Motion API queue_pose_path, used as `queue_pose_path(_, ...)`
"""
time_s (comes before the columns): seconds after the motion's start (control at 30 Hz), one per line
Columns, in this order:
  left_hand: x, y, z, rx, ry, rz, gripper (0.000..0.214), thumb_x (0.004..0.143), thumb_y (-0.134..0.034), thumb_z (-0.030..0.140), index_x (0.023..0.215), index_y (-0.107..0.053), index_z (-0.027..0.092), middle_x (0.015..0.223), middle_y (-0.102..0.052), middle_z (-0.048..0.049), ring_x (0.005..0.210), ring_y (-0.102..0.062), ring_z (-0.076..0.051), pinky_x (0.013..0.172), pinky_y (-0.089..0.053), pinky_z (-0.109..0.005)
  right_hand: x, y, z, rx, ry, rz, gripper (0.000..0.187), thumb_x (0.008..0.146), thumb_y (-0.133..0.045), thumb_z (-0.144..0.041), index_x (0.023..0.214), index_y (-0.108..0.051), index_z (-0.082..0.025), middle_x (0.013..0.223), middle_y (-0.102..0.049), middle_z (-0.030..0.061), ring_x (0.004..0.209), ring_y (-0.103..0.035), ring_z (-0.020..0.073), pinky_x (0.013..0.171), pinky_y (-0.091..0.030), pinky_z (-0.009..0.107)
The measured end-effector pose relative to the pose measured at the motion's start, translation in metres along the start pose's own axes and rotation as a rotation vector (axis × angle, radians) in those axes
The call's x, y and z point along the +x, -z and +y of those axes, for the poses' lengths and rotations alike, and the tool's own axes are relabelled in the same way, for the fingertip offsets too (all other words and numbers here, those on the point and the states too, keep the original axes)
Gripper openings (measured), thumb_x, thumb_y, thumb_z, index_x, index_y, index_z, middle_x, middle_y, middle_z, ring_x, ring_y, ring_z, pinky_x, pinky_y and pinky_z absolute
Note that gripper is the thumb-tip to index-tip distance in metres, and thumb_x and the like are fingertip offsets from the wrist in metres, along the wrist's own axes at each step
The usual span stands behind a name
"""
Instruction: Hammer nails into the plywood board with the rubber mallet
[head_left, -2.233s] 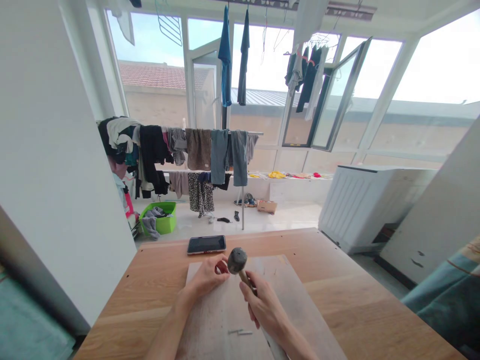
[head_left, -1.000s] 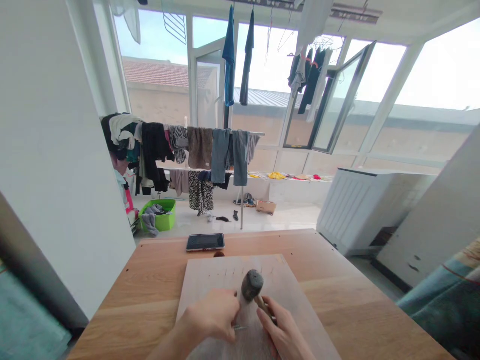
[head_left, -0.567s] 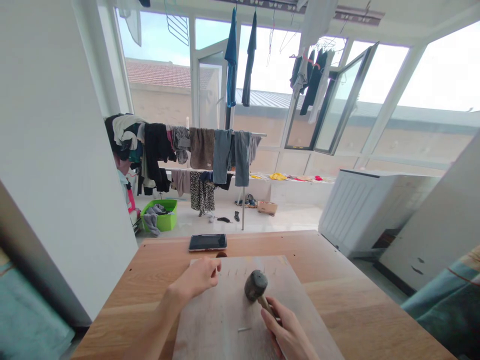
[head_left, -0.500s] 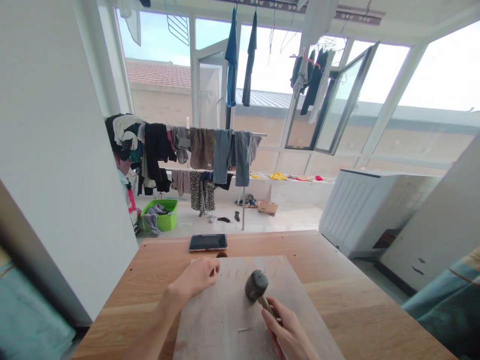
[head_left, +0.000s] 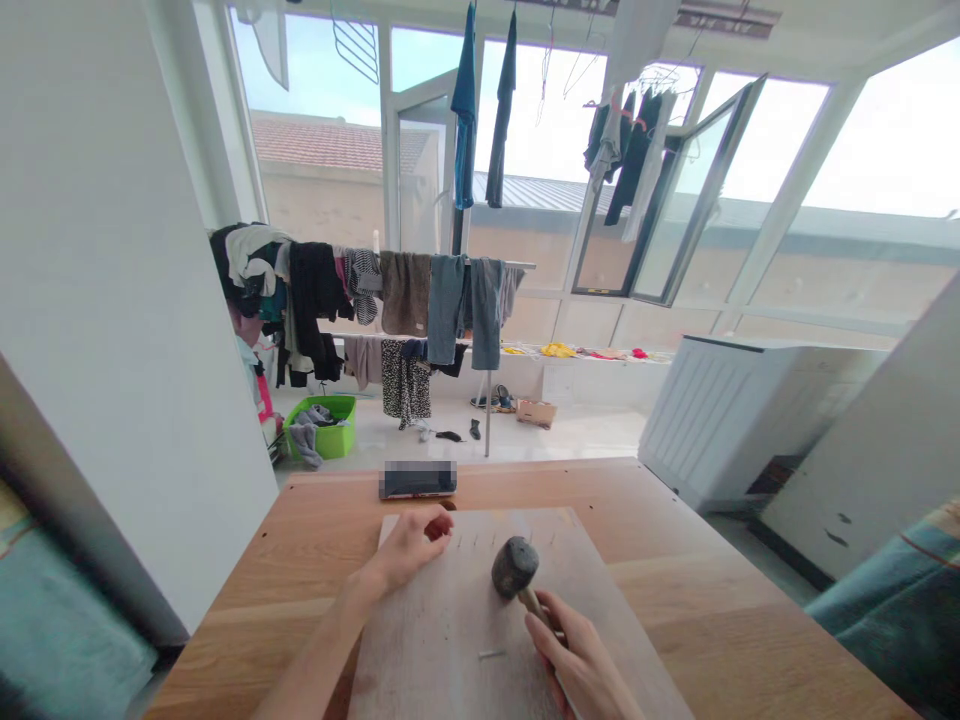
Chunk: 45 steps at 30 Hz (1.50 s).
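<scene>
My right hand [head_left: 581,650] is wrapped round the handle of a mallet [head_left: 514,568] with a dark, rounded head. The head is over a pale wooden board [head_left: 465,600]; whether it touches the board, I cannot tell. My left hand [head_left: 417,542] is at the board's far left, its fingers loosely curled and a gap showing by the thumb. Just right of its fingertips, several thin nails [head_left: 477,542] stand upright in a row near the board's far edge. The hand hides the left end of that row. A loose nail [head_left: 492,654] lies nearer to me, left of my right hand.
The board rests on a wooden table [head_left: 262,590]. Beyond it lies a phone [head_left: 417,482], partly blurred, beside a small dark round thing [head_left: 448,506]. Further off are a clothes rack [head_left: 517,265] with laundry, a green basket [head_left: 341,440] and a white appliance [head_left: 705,420].
My left hand has moved slightly right, and its fingers now cover the leftmost nail seen before. The mallet and my right hand have barely shifted.
</scene>
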<state>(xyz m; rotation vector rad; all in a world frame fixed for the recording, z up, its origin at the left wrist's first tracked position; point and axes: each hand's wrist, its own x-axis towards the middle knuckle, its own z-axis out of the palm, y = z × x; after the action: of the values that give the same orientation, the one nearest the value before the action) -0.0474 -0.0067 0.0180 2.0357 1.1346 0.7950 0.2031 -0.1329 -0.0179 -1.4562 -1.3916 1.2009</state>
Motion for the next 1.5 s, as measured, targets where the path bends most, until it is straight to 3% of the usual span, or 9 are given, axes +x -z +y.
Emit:
queue_pose_path(0.2, -0.002, -0.004, -0.01, -0.048, 0.063, 0.045, 0.018, 0.076, -0.063, 0.024, 0.092, -0.067, 0.018, 0.082, -0.074, -0.0013, 0.071, -0.063, -0.015, 0.067, -0.047, -0.024, 0.0, -0.001, -0.007, -0.044, -0.013, -0.037, 0.052, 0.086, -0.05, -0.065, 0.106, -0.055, -0.017, 0.049, -0.04, -0.0111, 0.031, -0.037, 0.0064, 0.028, -0.031, 0.015)
queue_pose_path(0.43, -0.003, -0.002, -0.009, -0.072, 0.084, 0.065, 0.018, 0.073, -0.065, 0.024, 0.09, -0.067, 0.018, 0.081, -0.076, -0.0014, 0.071, -0.064, -0.015, 0.068, -0.047, -0.024, 0.016, -0.021, -0.045, -0.032, 0.078, -0.061, 0.036, 0.088, -0.047, -0.054, 0.097, -0.052, -0.02, 0.06, -0.039, -0.0115, 0.029, -0.041, 0.0045, 0.024, -0.026, 0.014)
queue_pose_path(0.63, -0.002, -0.005, -0.012, -0.082, 0.056, 0.085, 0.023, 0.073, -0.065, 0.021, 0.095, -0.067, 0.018, 0.079, -0.075, 0.0002, 0.072, -0.065, -0.015, 0.067, -0.047, -0.023, 0.045, -0.043, -0.069, -0.066, 0.141, -0.074, 0.026, 0.09, -0.045, -0.043, 0.098, -0.053, -0.02, 0.059, -0.042, -0.0113, 0.032, -0.045, 0.0048, 0.026, -0.031, 0.012)
queue_pose_path(0.77, -0.001, -0.007, -0.015, -0.05, -0.002, 0.095, 0.013, 0.071, -0.061, 0.014, 0.083, -0.064, 0.016, 0.073, -0.069, 0.0016, 0.066, -0.06, -0.013, 0.062, -0.043, -0.021, 0.052, -0.052, -0.071, -0.104, 0.146, -0.105, 0.024, 0.09, -0.046, -0.04, 0.1, -0.055, -0.02, 0.057, -0.043, -0.0115, 0.03, -0.044, 0.0045, 0.025, -0.03, 0.012)
queue_pose_path(0.87, 0.0, -0.008, -0.018, -0.059, -0.045, 0.083, 0.018, 0.066, -0.054, 0.006, 0.079, -0.061, 0.016, 0.069, -0.063, 0.0033, 0.063, -0.054, -0.011, 0.059, -0.039, -0.02, 0.052, -0.055, -0.069, -0.13, 0.139, -0.119, 0.021, 0.089, -0.048, -0.038, 0.096, -0.055, -0.02, 0.054, -0.041, -0.0119, 0.03, -0.044, 0.0048, 0.024, -0.03, 0.011)
queue_pose_path(1.13, -0.001, -0.004, -0.013, -0.113, 0.02, 0.029, 0.03, 0.067, -0.061, 0.014, 0.096, -0.057, 0.017, 0.078, -0.062, 0.0028, 0.065, -0.054, -0.011, 0.061, -0.042, -0.021, 0.047, -0.047, -0.068, -0.127, 0.145, -0.135, 0.02, 0.089, -0.048, -0.039, 0.09, -0.053, -0.02, 0.06, -0.042, -0.011, 0.031, -0.044, 0.0035, 0.025, -0.029, 0.011)
queue_pose_path(1.27, -0.005, 0.013, 0.008, 0.082, 0.027, 0.025, 0.023, 0.072, -0.068, 0.028, 0.088, -0.056, 0.018, 0.084, -0.057, 0.0015, 0.07, -0.053, -0.012, 0.064, -0.042, -0.023, 0.028, -0.028, -0.059, -0.102, 0.115, -0.122, 0.027, 0.09, -0.046, -0.046, 0.092, -0.052, -0.02, 0.062, -0.041, -0.0109, 0.03, -0.044, 0.0036, 0.024, -0.027, 0.012)
queue_pose_path(1.4, -0.014, 0.02, 0.048, 0.245, -0.049, -0.241, 0.008, 0.076, -0.061, 0.026, 0.073, -0.058, 0.019, 0.072, -0.055, 0.0024, 0.068, -0.052, -0.014, 0.061, -0.038, -0.023, 0.007, -0.01, -0.041, -0.101, 0.053, -0.099, 0.032, 0.089, -0.048, -0.052, 0.091, -0.054, -0.02, 0.06, -0.043, -0.0099, 0.028, -0.04, 0.0033, 0.024, -0.023, 0.013)
queue_pose_path(1.5, -0.023, 0.003, 0.073, 0.323, -0.103, -0.434, 0.01, 0.069, -0.067, 0.027, 0.075, -0.062, 0.02, 0.081, -0.062, -0.0006, 0.074, -0.057, -0.017, 0.063, -0.041, -0.025, -0.001, -0.004, -0.027, -0.108, 0.045, -0.082, 0.035, 0.09, -0.049, -0.053, 0.097, -0.057, -0.019, 0.051, -0.044, -0.0099, 0.03, -0.038, 0.0055, 0.027, -0.027, 0.015)
